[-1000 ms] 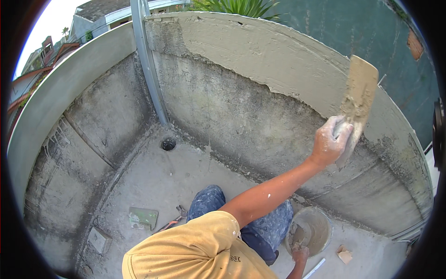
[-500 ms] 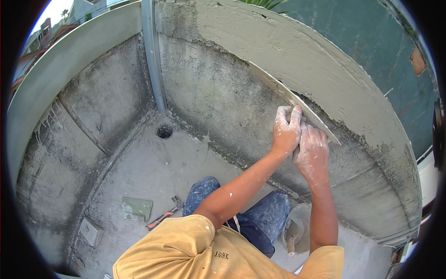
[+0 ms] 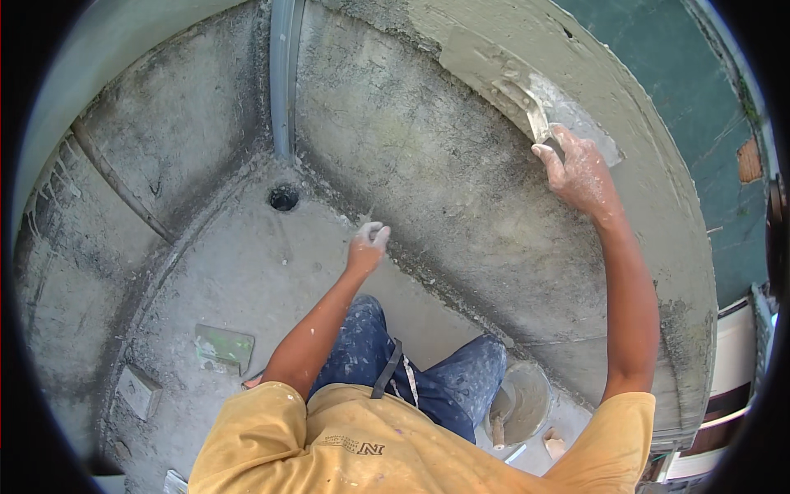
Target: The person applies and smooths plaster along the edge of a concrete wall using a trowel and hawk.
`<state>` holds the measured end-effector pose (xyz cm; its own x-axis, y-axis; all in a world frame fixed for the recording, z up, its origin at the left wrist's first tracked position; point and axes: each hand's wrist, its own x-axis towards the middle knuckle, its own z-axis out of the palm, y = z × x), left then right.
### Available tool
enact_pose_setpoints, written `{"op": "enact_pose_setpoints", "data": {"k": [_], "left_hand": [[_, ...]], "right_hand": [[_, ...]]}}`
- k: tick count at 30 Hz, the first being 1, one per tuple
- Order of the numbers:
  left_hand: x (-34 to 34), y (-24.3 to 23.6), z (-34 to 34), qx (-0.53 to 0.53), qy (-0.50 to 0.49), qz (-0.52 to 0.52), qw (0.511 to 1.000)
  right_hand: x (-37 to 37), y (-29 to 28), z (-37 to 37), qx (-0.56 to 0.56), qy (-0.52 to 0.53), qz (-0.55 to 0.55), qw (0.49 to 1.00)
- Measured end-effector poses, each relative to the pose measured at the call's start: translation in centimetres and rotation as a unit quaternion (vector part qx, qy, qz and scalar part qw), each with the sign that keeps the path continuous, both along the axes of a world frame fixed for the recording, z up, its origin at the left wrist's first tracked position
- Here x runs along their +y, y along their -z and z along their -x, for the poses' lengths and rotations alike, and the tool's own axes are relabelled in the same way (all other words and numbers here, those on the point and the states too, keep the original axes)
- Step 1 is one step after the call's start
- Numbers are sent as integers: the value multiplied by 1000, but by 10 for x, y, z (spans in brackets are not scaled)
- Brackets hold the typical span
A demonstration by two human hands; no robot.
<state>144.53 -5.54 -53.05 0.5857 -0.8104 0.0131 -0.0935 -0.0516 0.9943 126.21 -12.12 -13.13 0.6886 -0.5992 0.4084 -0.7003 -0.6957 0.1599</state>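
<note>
My right hand [image 3: 583,174] grips the handle of a finishing trowel [image 3: 568,107]. Its broad flat blade, smeared with plaster, lies against the wet grey plaster band [image 3: 485,26] along the top of the curved wall. My left hand [image 3: 368,247] hangs apart from the trowel, above the floor near the foot of the wall. Its whitened fingers are loosely curled with a gap to the thumb, and nothing shows in them. Below the band, the wall [image 3: 428,156] is rough, stained bare concrete.
By my right knee stands a round bucket [image 3: 539,403] with a wooden-handled tool [image 3: 498,432] in it. On the floor to my left lie a green-and-grey flat piece [image 3: 224,347] and a pale block [image 3: 138,393]. A grey pipe [image 3: 283,82] runs down the corner near a drain hole [image 3: 284,198].
My left hand has left the trowel and dropped down and to the left. My right hand has moved up and right, and the blade, earlier seen edge-on, now lies against the plaster.
</note>
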Motion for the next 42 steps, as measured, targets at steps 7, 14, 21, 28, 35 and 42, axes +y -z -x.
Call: {"op": "enact_pose_setpoints", "data": {"k": [7,14,21,28,35,42], "left_hand": [[161,208,-134,-346,-150,-344,860],[196,248,-184,-221,-51,-562,796],[189,192,-149,-154,25,-607,779],[204,239,-166,-212,6,-603,769],[184,149,-159,-195,37,-633,748],[181,182,-165,-210,64,-665,713]], "right_hand": [[25,-76,-26,-103,2,5,995],[-20,-4,-76,18,-50,70,996],[-6,-98,-96,-61,-37,117,991],[-15,-43,-127,-20,5,14,1000],[-4,-58,-94,-308,98,13,946],[-19,51,-88,-233,-52,50,970]]}}
